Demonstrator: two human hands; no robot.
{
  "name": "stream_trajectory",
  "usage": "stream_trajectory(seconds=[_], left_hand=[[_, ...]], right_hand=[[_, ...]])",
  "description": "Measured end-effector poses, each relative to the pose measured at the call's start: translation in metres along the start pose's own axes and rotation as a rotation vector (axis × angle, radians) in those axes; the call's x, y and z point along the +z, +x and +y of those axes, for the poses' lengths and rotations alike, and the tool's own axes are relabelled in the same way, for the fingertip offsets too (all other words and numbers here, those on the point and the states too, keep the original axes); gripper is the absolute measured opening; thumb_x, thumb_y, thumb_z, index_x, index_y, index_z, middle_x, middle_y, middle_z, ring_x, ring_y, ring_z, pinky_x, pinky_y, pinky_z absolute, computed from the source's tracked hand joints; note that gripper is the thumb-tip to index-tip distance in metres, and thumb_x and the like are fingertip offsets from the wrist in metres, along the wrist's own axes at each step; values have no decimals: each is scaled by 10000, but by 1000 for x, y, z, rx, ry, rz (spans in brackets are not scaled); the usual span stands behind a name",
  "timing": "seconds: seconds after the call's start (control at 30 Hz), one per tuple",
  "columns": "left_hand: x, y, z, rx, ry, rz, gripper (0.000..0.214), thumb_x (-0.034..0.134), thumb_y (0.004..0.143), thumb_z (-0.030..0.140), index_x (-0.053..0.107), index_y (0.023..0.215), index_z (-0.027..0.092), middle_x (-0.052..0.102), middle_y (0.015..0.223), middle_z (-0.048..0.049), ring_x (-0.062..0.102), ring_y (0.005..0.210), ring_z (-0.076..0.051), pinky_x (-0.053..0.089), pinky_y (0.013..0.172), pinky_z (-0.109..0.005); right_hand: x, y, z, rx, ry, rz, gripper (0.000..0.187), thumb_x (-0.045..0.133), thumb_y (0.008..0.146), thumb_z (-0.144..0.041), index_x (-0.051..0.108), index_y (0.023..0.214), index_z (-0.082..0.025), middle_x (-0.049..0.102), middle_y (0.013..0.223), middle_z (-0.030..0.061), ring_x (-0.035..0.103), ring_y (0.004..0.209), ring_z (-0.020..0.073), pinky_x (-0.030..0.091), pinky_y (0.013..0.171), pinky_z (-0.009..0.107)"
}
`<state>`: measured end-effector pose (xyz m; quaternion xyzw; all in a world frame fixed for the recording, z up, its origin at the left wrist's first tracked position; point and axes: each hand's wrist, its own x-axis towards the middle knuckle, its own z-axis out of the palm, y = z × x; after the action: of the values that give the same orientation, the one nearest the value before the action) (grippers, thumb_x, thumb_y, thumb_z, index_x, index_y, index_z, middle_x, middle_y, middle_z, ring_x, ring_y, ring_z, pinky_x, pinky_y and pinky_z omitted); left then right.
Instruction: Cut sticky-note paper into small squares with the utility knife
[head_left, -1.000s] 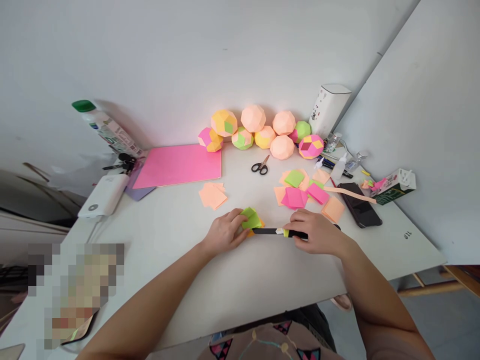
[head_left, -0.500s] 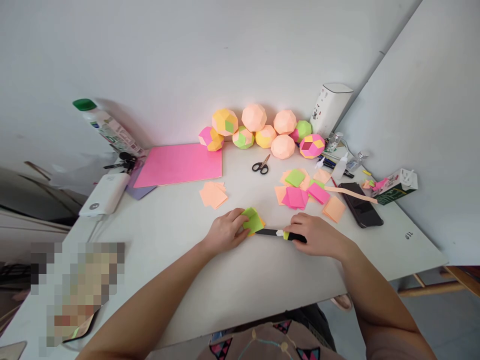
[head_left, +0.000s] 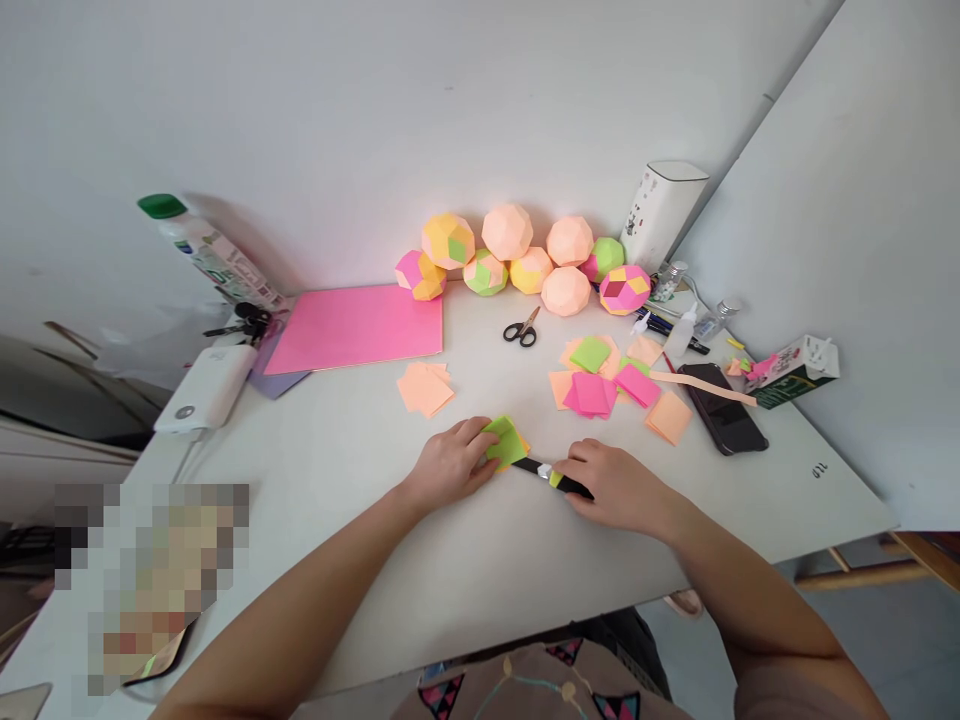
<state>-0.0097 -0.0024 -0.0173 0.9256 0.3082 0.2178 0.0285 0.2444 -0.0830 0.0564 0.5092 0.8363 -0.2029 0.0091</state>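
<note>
My left hand (head_left: 456, 462) grips a small folded stack of green paper (head_left: 507, 441), with an orange edge showing at its right side. In my right hand (head_left: 615, 480) is a utility knife (head_left: 571, 486) with a black and yellow-green handle. Its dark blade (head_left: 529, 466) reaches left to the lower right edge of the paper, and the tip is hidden there. Both hands rest low over the white table (head_left: 480, 570). Closest to them are loose peach papers (head_left: 426, 389) on the left and a pile of pink papers (head_left: 591, 394) on the right.
Paper polyhedron balls (head_left: 508, 232) line the wall. Scissors (head_left: 520, 330) lie before them. A pink board (head_left: 356, 328) and white power bank (head_left: 206, 388) are left. At right are a phone (head_left: 724, 410), a glue bottle (head_left: 682, 332) and a small carton (head_left: 799, 370).
My right hand has moved left and slightly nearer to me. The knife has slid further in at the paper and now slants more. My left hand keeps its hold.
</note>
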Motion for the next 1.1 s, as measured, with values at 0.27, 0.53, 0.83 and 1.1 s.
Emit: stream_trajectory(seconds=[0.27, 0.53, 0.83, 1.1], left_hand=[[-1, 1, 1, 12, 11, 9, 129, 496, 894, 292, 514, 984, 202, 606, 1102, -71, 633, 825, -165, 440, 518, -229], [-2, 1, 2, -7, 12, -1, 129, 499, 892, 303, 519, 975, 206, 606, 1103, -64, 634, 813, -159, 432, 511, -230], [-2, 2, 3, -9, 14, -12, 125, 490, 893, 294, 515, 974, 203, 607, 1110, -63, 633, 809, -155, 429, 511, -234], [-2, 1, 2, -2, 5, -3, 130, 509, 878, 276, 514, 988, 207, 601, 1099, -60, 629, 794, -152, 433, 522, -234]], right_hand=[[-10, -5, 0, 80, -24, -44, 298, 568, 807, -147, 675, 1085, -157, 592, 917, 91, 561, 877, 223, 464, 720, 313], [-3, 3, -3, 56, -56, -35, 297, 571, 839, -161, 651, 1124, -141, 594, 985, 113, 551, 965, 239, 467, 765, 319], [-4, 0, 3, 79, -84, 18, 288, 575, 824, -160, 670, 1095, -158, 599, 924, 91, 568, 889, 218, 467, 708, 303], [0, 4, 5, 74, -96, 55, 315, 561, 847, -162, 650, 1149, -152, 609, 982, 112, 565, 941, 234, 484, 743, 318]])
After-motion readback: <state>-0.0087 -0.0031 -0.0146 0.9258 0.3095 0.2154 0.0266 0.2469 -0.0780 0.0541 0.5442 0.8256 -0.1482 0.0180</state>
